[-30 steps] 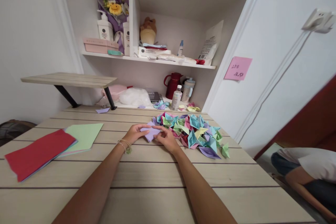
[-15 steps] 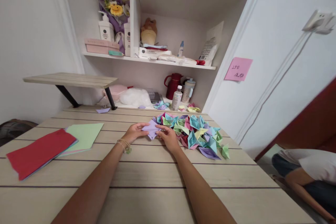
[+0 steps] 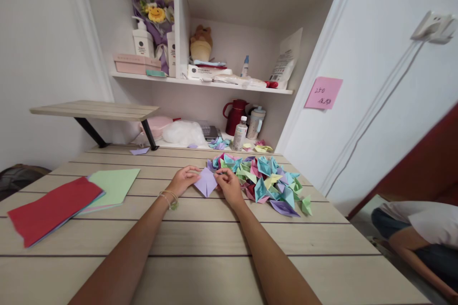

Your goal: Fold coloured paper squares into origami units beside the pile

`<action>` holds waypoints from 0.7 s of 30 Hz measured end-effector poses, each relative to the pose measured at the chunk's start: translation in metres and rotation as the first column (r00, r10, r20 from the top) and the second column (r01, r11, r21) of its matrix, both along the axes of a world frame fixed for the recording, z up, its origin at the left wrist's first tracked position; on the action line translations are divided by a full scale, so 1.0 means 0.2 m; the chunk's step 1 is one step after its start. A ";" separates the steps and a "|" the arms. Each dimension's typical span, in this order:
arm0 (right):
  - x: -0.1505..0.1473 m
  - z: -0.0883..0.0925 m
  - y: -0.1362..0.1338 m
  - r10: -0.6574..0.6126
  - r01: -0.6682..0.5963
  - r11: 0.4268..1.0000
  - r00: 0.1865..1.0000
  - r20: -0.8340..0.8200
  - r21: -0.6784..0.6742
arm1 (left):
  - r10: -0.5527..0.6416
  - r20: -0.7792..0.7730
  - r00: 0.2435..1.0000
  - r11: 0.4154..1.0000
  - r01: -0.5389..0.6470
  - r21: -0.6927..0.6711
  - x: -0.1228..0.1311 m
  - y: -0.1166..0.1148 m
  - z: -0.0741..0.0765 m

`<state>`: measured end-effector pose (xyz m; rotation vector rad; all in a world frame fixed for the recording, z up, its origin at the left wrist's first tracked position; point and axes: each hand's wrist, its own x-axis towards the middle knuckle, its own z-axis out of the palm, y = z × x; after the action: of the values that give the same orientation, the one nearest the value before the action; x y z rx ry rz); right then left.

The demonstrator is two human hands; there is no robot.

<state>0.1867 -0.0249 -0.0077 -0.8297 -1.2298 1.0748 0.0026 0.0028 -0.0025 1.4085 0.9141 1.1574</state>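
A folded lilac paper piece point(image 3: 206, 183) lies on the wooden table point(image 3: 200, 238) between my hands, one corner pointing toward me. My left hand point(image 3: 183, 179) pinches its left edge with curled fingers; a bracelet hangs at that wrist. My right hand point(image 3: 227, 185) pinches the right edge, fingers closed on the paper. Just right of my right hand spreads a pile of folded paper shapes point(image 3: 266, 180) in pink, blue, green, yellow and lilac.
A stack of flat sheets, red point(image 3: 53, 207) over green point(image 3: 112, 185), lies at the table's left. Behind are shelves with a red jug point(image 3: 236, 115), a bottle point(image 3: 240, 133) and pump bottles. A raised side shelf point(image 3: 95, 109) stands at back left. Another person point(image 3: 418, 236) crouches at lower right.
The lilac paper has been turned and folded from a flatter shape into a diamond with a point toward me. Both hands stayed on it and shifted slightly.
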 end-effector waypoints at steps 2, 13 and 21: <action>0.00 -0.01 0.01 0.014 -0.014 1.000 1.000 0.012 0.011 | 0.023 0.003 1.000 1.000 -0.023 0.017 0.00 0.01 -0.01; 0.02 -0.04 0.03 -0.031 0.011 0.997 0.965 0.261 0.078 | -0.088 0.072 0.994 0.995 0.090 -0.031 0.01 -0.01 0.01; 0.03 -0.04 0.03 0.028 -0.032 0.999 0.966 0.258 0.011 | -0.131 0.124 0.984 0.984 0.145 -0.103 0.01 -0.03 0.04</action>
<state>0.1927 -0.0191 -0.0163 -0.9649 -1.4700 1.0021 0.0037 -0.0041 0.0047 1.2793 0.7743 1.0564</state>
